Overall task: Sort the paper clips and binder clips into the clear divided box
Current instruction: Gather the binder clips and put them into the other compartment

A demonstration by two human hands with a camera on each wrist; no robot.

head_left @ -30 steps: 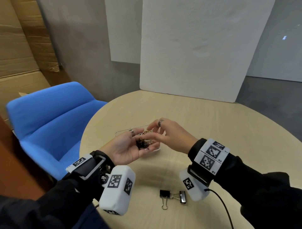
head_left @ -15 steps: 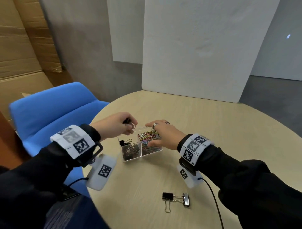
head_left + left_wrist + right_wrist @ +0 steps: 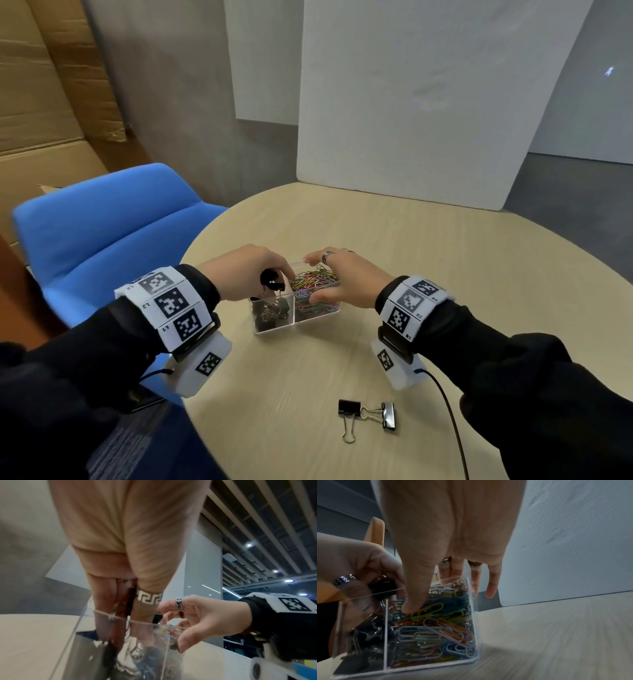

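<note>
The clear divided box (image 3: 274, 329) (image 3: 475, 628) stands on the round table. Its left compartment holds black binder clips (image 3: 270, 313) (image 3: 366, 632). Coloured paper clips (image 3: 320, 277) (image 3: 436, 628) fill the right one. My left hand (image 3: 279, 278) (image 3: 123, 615) pinches a black binder clip (image 3: 272, 279) (image 3: 382, 584) and reaches down into the left compartment. My right hand (image 3: 311, 279) (image 3: 443, 600) spans the right half. Its thumb presses the near wall and its fingers reach over the far rim. Two more binder clips (image 3: 368, 414) lie joined near the front edge.
The pale wooden table (image 3: 428, 274) extends to the right and back. A blue chair (image 3: 102, 233) stands at its left edge. A white foam board (image 3: 428, 102) leans at the back. A black cable (image 3: 448, 411) runs from my right wrist across the table.
Both hands were raised together over the box, the left palm up with clips. They have turned down: the left lowered a binder clip into the left compartment, the right took hold of the box.
</note>
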